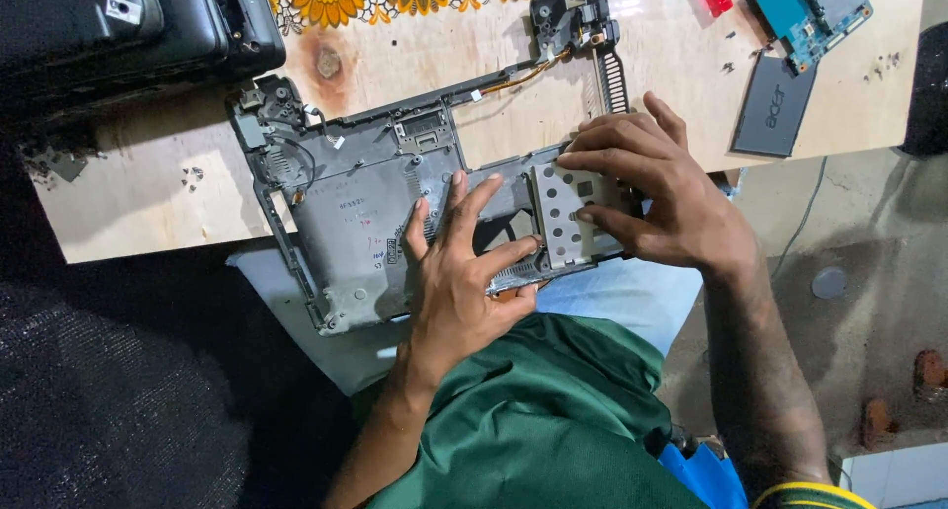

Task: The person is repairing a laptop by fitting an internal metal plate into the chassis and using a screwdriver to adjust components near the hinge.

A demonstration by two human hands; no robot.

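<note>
A gray laptop shell [355, 208], stripped of its screen and keys, lies half on the plywood desk [148, 193] and half over the person's lap. Its near edge is covered by the hands, and its right end cannot be seen past them.

The left hand [459, 272] rests flat on the middle of the shell, fingers spread and apart, the thumb reaching toward a perforated metal plate [573, 208]. The hand closes on nothing; it only presses down.

The right hand [657, 193] lies over the plate's right side, fingertips on its upper edge and the thumb along its lower right part. Whether this grip pinches the plate or merely pushes on it is hard to tell, since the palm hides the plate's far edge. The plate sits in the shell's right-hand bay, slightly tilted.

At the top, a hinge bracket [573, 15] with a thin orange wire joins the shell's rear rail. A black laptop [118, 25] is cut off at the upper left. A blue circuit board [805, 10] and a dark cover panel [775, 104] lie at the desk's far right, well apart from the hands. Small screws near them are too tiny to make out.
</note>
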